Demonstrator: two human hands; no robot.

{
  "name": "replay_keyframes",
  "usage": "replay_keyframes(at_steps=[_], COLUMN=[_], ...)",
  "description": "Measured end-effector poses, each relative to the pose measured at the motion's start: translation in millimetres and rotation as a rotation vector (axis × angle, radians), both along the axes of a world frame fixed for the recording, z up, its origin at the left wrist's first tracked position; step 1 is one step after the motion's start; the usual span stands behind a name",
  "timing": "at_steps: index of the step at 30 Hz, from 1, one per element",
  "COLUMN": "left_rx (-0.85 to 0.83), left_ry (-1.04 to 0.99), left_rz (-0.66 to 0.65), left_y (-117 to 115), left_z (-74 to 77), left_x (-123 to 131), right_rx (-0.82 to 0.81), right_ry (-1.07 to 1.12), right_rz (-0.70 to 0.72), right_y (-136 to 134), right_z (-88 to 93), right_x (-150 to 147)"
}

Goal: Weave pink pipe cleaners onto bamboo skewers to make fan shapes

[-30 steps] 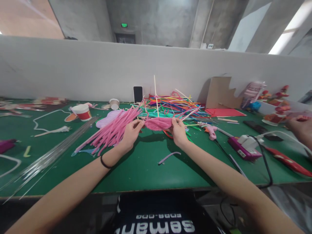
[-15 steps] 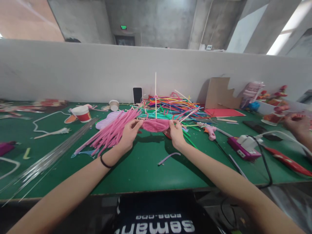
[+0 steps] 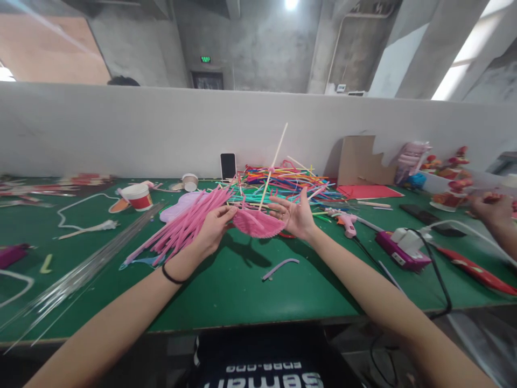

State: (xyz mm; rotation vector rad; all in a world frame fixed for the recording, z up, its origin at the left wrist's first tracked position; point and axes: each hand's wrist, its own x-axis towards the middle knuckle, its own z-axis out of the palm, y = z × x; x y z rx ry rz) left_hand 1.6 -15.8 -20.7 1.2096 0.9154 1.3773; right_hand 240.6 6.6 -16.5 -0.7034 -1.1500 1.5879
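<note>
A pink half-round piece, fuzzy like pipe cleaners, hangs tilted just above the table. A thin pale stick rises from it, leaning right, with a small pink bit partway up. My left hand pinches the piece at its left corner. By the right corner, my right hand is open with its fingers spread; whether a fingertip touches the piece I cannot tell. Close to my left hand lies a bundle of pink pipe cleaners. Behind the piece is a heap of multicoloured pipe cleaners.
On the green table lie a short lilac pipe cleaner, a pink glue gun, a purple power strip with cables, thin wires, a paper cup and a phone. Another person's hand shows at far right.
My right hand has let go of the piece's right corner and spread its fingers. The piece has tipped, its stick now leaning right instead of standing upright. My left hand keeps its pinch.
</note>
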Motion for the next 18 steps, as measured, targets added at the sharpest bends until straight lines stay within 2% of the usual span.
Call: replay_keyframes(at_steps=[6, 9, 13, 18], left_rx=[-0.075, -0.144, -0.203, -0.166], left_ry=[0.019, 0.006, 0.008, -0.032], left_rz=[-0.098, -0.100, -0.101, -0.064], left_y=[-0.6, 2.0, 4.3, 2.8], left_z=[-5.5, -10.7, -13.4, -12.4], left_x=[4.0, 4.3, 2.7, 2.5], right_rx=[0.117, 0.178, 0.173, 0.178], right_ry=[-0.177, -0.210, -0.207, -0.235], right_rz=[0.085, 0.048, -0.044, -0.027], right_y=[-4.2, -5.6, -2.4, 1.7], right_z=[-18.8, -27.2, -28.3, -29.4], right_x=[-15.4, -22.6, -20.1, -16.4])
